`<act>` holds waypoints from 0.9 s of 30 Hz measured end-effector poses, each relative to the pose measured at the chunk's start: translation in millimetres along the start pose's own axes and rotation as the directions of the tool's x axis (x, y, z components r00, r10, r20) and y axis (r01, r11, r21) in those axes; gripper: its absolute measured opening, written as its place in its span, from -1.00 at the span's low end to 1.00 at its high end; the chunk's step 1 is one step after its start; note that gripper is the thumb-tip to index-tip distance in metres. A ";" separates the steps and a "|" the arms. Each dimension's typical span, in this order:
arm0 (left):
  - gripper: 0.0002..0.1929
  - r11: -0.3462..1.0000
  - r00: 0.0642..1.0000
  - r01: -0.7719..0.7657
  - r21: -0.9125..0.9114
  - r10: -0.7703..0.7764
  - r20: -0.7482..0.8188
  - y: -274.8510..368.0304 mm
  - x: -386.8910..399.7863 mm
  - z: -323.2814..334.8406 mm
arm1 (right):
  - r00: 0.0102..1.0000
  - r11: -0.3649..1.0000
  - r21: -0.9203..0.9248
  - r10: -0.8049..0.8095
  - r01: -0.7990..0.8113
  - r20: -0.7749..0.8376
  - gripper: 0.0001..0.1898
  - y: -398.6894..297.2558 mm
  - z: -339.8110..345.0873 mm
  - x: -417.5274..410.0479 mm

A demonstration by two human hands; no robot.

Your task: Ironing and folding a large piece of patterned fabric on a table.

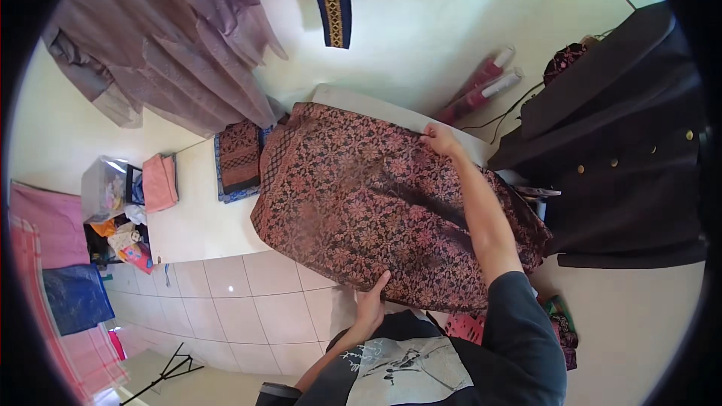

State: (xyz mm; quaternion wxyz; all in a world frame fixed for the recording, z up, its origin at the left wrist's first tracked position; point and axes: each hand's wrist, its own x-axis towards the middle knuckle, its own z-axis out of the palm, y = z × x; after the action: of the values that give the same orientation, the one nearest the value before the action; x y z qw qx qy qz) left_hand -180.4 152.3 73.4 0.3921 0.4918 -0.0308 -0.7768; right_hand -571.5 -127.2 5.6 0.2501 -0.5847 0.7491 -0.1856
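Note:
A large floral-patterned cloth [338, 197] in dark and reddish-pink tones lies spread before me, with a crease to the right of its middle. My right hand [443, 140] pinches its far edge, and my right forearm crosses over the fabric. At the near edge, my left hand [371, 305] holds the cloth with the thumb on top; the other fingers are partly hidden underneath. Beyond the far edge, a pale board or tabletop [352, 98] shows. The cloth's right end hangs by a dark jacket.
Folded patterned cloths [240, 158] and a folded pink cloth [159, 182] rest on a white table [197, 220] at left. A dark jacket [620, 152] with gold buttons hangs at right. Mauve garments [186, 39] hang at upper left. Wrapped rolls [479, 87] lean against the wall.

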 end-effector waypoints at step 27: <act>-0.64 0.542 0.553 -0.791 0.285 0.430 0.714 483.5 -141.1 288.9 | 0.915 0.796 0.459 -0.294 0.394 -0.277 -0.60 -212.7 -450.1 -168.2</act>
State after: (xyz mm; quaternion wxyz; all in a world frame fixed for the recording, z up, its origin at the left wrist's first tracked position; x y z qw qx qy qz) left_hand -98.9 -188.9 536.0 0.4520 0.2850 -0.5596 -0.6335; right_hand -639.1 -23.3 516.3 0.2831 -0.6047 0.5749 -0.4729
